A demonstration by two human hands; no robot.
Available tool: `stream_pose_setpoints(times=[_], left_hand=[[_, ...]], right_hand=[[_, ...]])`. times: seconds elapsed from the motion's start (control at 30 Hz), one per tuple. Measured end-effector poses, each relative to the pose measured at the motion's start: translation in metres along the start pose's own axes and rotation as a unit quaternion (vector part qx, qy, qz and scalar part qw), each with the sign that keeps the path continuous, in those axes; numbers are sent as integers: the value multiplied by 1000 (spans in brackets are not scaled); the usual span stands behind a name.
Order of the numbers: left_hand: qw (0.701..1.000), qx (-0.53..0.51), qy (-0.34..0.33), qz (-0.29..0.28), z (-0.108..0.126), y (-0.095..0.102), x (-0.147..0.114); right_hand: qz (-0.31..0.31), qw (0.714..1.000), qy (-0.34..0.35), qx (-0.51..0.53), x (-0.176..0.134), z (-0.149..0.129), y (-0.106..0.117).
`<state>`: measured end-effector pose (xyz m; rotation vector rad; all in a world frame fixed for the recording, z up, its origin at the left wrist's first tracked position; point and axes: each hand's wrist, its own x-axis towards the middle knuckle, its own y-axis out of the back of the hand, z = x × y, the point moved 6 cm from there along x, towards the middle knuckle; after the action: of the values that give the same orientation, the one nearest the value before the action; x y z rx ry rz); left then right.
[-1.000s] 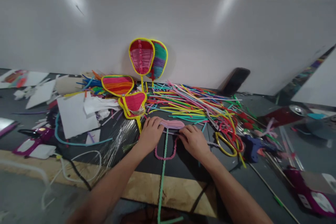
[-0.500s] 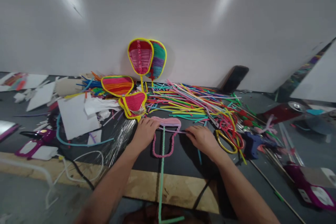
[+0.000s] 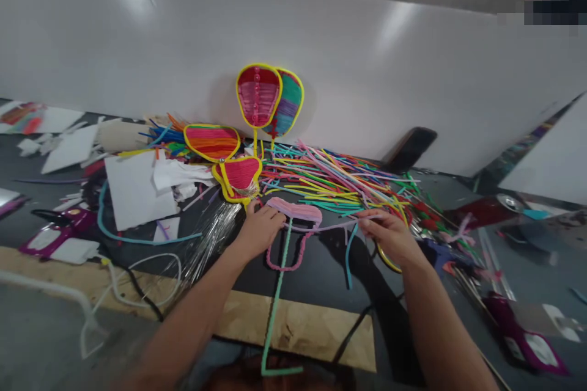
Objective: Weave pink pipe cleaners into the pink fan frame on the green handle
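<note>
One pink frame [image 3: 296,210], upper part wound, with pale green stem [image 3: 277,293], lying on the tabletop [image 3: 321,284] between the two hands, nearer the left. Left hand [image 3: 263,229]: fingers bent at the frame's left edge, grip beneath not discernible. Right hand [image 3: 387,235]: apart from the frame, fingertips pinched closed on a lavender strand [image 3: 331,228] that reaches across to it.
</note>
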<state>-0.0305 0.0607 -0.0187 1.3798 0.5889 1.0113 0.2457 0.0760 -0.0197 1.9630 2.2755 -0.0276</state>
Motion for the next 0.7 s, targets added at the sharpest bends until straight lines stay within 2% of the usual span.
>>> stream_pose_setpoints(times=[0.07,0.1,0.2,0.27,0.33,0.4,0.47,0.6,0.7], left_hand=[[1000,-6,16,1,4,-3,2],[1000,-8,22,3,6,-5,3],[1000,4,18,24,15,-8,5],[999,25,4,41,22,-7,5],[998,44,-8,50,27,-5,4],[997,52,-13,46,29,-3,3],[998,50,-10,33,25,0,2],[1000,14,-4,4,5,6,0],[996,-82,-23,-11,-8,8,0]], right_hand=[[12,994,24,103,0,0,-12],[2,993,28,114,1,1,-21],[-53,998,17,-5,6,9,-57],[-75,989,72,-108,10,8,-77],[-71,965,153,-202,9,4,-89],[-60,940,201,-268,7,3,-95],[-52,929,209,-301,4,6,-95],[-39,925,212,-312,0,10,-93],[-33,929,213,-301,1,11,-94]])
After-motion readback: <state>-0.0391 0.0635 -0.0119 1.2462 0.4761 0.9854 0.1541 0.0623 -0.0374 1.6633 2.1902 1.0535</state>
